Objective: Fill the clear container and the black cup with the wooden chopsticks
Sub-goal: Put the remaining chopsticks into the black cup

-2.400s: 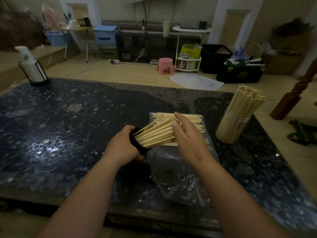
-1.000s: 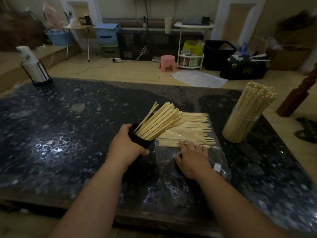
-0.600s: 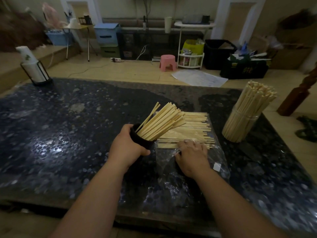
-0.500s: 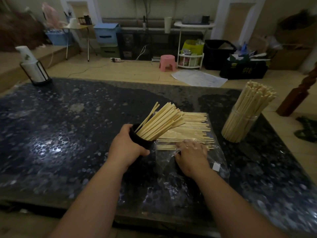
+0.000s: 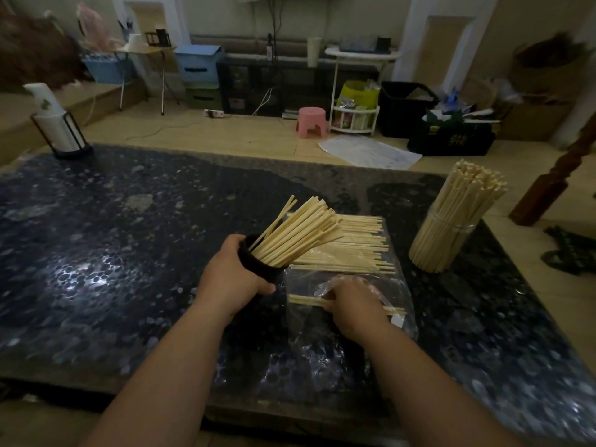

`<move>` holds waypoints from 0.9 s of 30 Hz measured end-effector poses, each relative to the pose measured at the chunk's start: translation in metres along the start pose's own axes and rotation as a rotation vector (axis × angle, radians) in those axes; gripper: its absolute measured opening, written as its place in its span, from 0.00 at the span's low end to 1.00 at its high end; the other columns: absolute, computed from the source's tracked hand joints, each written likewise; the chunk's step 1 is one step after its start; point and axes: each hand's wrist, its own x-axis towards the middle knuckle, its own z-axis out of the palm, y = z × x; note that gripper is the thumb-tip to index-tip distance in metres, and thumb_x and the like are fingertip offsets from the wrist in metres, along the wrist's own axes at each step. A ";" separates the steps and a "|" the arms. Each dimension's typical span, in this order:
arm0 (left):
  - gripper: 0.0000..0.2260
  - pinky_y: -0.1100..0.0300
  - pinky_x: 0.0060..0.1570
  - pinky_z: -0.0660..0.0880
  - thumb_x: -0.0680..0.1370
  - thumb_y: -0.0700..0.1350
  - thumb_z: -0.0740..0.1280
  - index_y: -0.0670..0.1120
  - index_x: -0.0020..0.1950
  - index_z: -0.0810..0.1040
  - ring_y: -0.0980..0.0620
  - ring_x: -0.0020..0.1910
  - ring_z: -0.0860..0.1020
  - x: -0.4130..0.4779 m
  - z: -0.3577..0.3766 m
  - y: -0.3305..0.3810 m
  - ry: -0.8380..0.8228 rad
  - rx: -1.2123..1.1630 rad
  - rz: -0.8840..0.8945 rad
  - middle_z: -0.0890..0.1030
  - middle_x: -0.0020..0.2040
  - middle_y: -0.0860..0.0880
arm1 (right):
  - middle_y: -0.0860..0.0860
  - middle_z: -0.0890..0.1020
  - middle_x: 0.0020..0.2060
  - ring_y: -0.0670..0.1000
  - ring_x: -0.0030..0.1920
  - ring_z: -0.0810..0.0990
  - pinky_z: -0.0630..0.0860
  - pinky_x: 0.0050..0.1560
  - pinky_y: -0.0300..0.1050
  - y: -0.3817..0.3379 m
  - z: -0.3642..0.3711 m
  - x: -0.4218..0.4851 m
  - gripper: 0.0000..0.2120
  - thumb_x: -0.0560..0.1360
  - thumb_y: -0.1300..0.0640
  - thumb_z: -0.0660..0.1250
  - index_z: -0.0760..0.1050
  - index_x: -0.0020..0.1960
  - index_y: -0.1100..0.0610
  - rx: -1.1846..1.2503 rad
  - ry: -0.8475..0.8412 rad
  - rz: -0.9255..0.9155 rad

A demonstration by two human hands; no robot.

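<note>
My left hand [image 5: 233, 279] grips the black cup [image 5: 261, 269], tilted to the right, with a sheaf of wooden chopsticks [image 5: 300, 232] sticking out of it. A flat pile of loose chopsticks [image 5: 351, 250] lies on a clear plastic bag [image 5: 342, 337] just right of the cup. My right hand [image 5: 354, 304] lies on the bag nearer to me and grips a few chopsticks [image 5: 304, 299] whose ends stick out on both sides of it. The clear container [image 5: 446, 240], packed with upright chopsticks, stands at the right of the dark stone table [image 5: 113, 253].
A paper roll in a black wire holder [image 5: 56, 127] stands at the table's far left corner. The table's right edge lies close beyond the clear container. Beyond the table are a pink stool [image 5: 311, 121], boxes and shelves on the floor.
My right hand drew back toward me from the loose pile, bringing a few chopsticks with it. My left hand and the black cup stayed put.
</note>
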 end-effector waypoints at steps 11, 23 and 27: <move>0.41 0.42 0.65 0.74 0.62 0.37 0.82 0.56 0.70 0.69 0.47 0.64 0.75 -0.002 0.001 0.002 -0.005 -0.005 0.020 0.77 0.63 0.52 | 0.55 0.78 0.61 0.56 0.59 0.78 0.75 0.57 0.50 -0.003 -0.001 -0.015 0.12 0.80 0.55 0.63 0.77 0.61 0.55 -0.140 -0.157 -0.022; 0.39 0.45 0.62 0.75 0.62 0.37 0.82 0.55 0.68 0.70 0.47 0.62 0.76 0.000 -0.002 0.000 0.042 -0.006 0.027 0.78 0.60 0.53 | 0.55 0.80 0.56 0.57 0.55 0.78 0.75 0.53 0.48 -0.017 -0.072 -0.027 0.16 0.77 0.46 0.63 0.76 0.61 0.51 -0.167 -0.277 -0.017; 0.40 0.43 0.64 0.74 0.63 0.36 0.82 0.55 0.70 0.69 0.46 0.64 0.75 0.000 -0.002 0.000 0.042 -0.015 0.022 0.77 0.63 0.51 | 0.50 0.77 0.42 0.53 0.46 0.77 0.74 0.46 0.47 -0.022 -0.097 -0.035 0.10 0.75 0.44 0.62 0.75 0.47 0.50 -0.220 -0.123 -0.036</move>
